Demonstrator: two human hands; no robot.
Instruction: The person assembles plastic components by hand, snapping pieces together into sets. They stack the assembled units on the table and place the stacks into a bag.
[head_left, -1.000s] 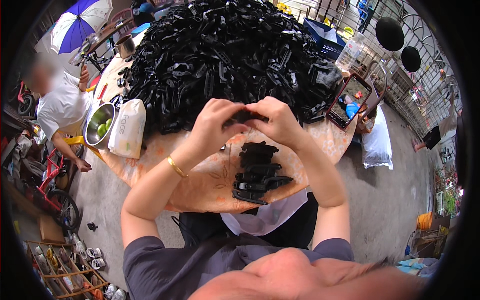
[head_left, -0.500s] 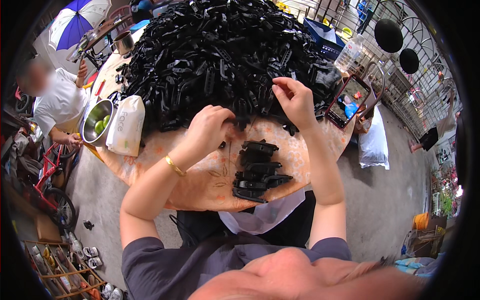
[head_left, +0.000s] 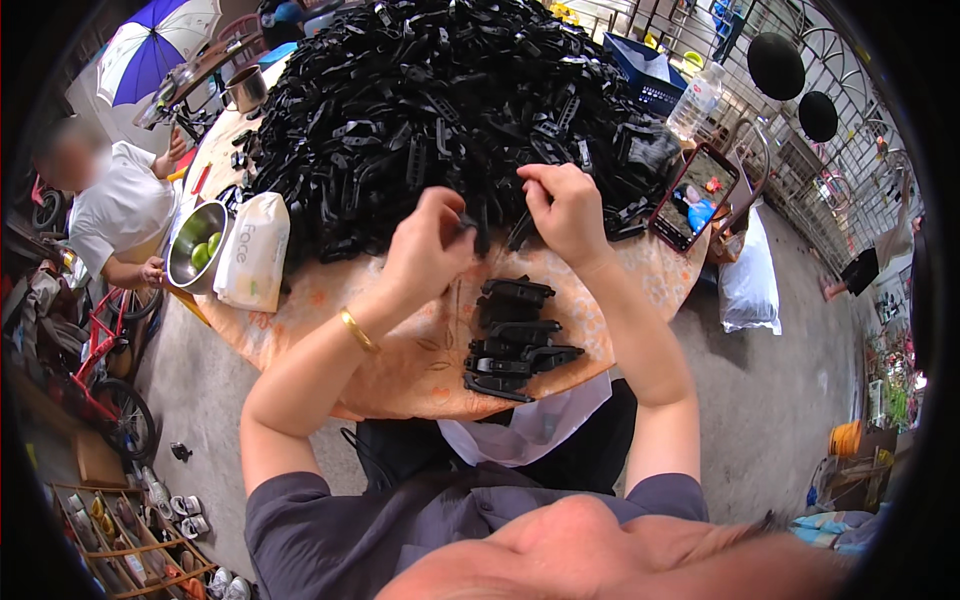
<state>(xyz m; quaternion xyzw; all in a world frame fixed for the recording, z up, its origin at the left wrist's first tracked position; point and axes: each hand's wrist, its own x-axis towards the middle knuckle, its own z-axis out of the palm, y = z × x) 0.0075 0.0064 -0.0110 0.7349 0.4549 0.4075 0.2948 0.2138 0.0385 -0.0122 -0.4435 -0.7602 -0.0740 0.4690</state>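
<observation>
A huge heap of black plastic parts (head_left: 400, 120) covers most of the round table. My left hand (head_left: 425, 250), a gold bangle on its wrist, is closed on a small black plastic part (head_left: 466, 222) at the heap's near edge. To its right, my right hand (head_left: 568, 215) hovers over the heap's edge with curled fingers. Whether anything is in that hand I cannot make out; a dark strip (head_left: 519, 234) shows just below its fingers. Several black parts stand in a small stack (head_left: 512, 340) on the cloth between my forearms.
The orange-patterned tablecloth (head_left: 410, 385) reaches the near edge, above a white plastic bag (head_left: 530, 435). At left stand a metal bowl (head_left: 183, 262) of green fruit and a white packet (head_left: 252, 255); a person (head_left: 120, 200) sits there. A phone (head_left: 695, 198) and bottle (head_left: 697, 105) stand at right.
My right hand has moved left toward my left hand. The left hand has shifted slightly up, and a black part now shows at its fingertips. The seated person's raised hand has moved.
</observation>
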